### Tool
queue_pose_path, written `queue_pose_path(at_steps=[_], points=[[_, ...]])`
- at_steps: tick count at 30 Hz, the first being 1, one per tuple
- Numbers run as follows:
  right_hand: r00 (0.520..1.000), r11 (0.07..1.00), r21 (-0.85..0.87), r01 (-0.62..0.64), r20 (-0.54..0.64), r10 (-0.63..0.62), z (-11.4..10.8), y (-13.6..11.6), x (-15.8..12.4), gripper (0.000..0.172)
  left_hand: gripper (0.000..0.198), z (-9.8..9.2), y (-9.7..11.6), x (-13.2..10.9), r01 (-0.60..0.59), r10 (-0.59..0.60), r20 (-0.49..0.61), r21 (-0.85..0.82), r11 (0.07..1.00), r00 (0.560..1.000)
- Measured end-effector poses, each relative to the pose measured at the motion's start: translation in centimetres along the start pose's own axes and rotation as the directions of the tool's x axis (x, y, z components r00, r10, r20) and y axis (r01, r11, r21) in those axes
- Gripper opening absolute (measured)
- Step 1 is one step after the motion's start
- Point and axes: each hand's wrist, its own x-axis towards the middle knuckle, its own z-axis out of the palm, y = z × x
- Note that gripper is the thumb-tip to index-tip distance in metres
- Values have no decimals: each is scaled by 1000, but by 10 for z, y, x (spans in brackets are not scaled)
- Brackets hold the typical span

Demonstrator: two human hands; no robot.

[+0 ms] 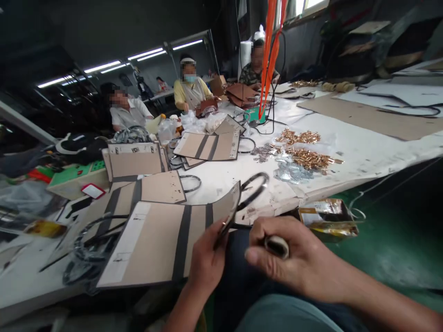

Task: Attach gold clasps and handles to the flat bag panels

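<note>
My left hand point(206, 258) grips the near edge of a flat tan bag panel point(162, 242) with dark stripes, which hangs over the table's front edge. A black loop handle point(254, 186) sticks out from the panel's far corner. My right hand point(290, 256) is closed round a small pale cylindrical tool point(277, 246), held just right of the panel's edge. Both hands sit above my lap in dark trousers.
More tan panels point(207, 145) lie across the white table point(349, 152). Gold metal fittings point(309, 159) and silver ones point(290, 173) are heaped at right. A foil packet point(327, 216) sits at the table's edge. Three people work at the far end. Orange straps point(270, 50) hang down.
</note>
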Motion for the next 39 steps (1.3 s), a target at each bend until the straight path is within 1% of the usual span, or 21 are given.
queue_pose_path(at_steps=[1,2,3,4,6,7,8,9,12,15,17,19,20,22,24,27,29,30,34,37,39], points=[[996,1000,-5,-10,89,10,4,-2,-2,30,33,-10,4,-1,118,-123,-85,-59,991,989],[987,999,-24,-27,155,31,9,0,-5,30,35,-21,8,-1,216,-237,-161,-139,967,958],[981,997,-53,-49,186,58,14,5,-8,32,38,-32,9,-2,274,-329,-230,-240,931,916],[979,994,-80,-70,187,84,20,11,-12,36,42,-43,9,-3,290,-397,-293,-348,891,870],[981,988,-113,-108,148,124,30,24,-17,47,46,-65,7,-5,246,-508,-398,-548,799,764],[981,985,-122,-121,134,137,34,29,-19,51,47,-76,5,-6,215,-559,-427,-625,750,711],[980,984,-125,-124,141,142,38,32,-21,53,47,-87,3,-8,193,-604,-433,-684,704,669],[976,984,-126,-123,163,143,41,34,-21,55,48,-97,2,-11,184,-640,-422,-726,663,642],[967,988,-110,-107,219,130,49,34,-18,54,47,-121,2,-21,201,-716,-355,-800,565,601],[962,995,-66,-79,257,94,59,34,-8,49,47,-133,8,-29,228,-784,-290,-851,474,548],[966,999,-45,-26,256,37,69,32,2,42,50,-135,13,-31,216,-790,-266,-870,444,552],[976,999,-15,41,215,-37,80,30,13,36,53,-134,19,-30,205,-770,-251,-874,441,586],[977,998,3,71,200,-70,85,29,19,37,53,-133,22,-30,208,-757,-239,-872,442,607],[976,992,43,115,183,-121,92,27,34,51,54,-131,27,-28,219,-734,-225,-862,456,641],[981,989,69,131,136,-140,92,27,52,64,52,-129,29,-28,226,-720,-247,-840,493,649],[994,988,128,90,-78,-80,78,34,76,69,50,-129,28,-30,223,-701,-311,-799,559,642],[979,980,197,34,-201,7,63,41,86,71,50,-130,25,-31,221,-695,-327,-788,574,640],[970,974,225,5,-237,49,56,46,89,72,50,-130,23,-31,222,-695,-324,-789,573,642],[953,962,263,-74,-266,146,38,60,93,75,50,-130,16,-28,235,-700,-286,-803,548,655],[953,958,273,-93,-253,165,40,62,95,73,52,-131,10,-28,225,-708,-244,-837,499,663],[953,961,252,-113,-247,177,44,59,94,70,53,-133,6,-30,208,-699,-198,-869,450,687]])
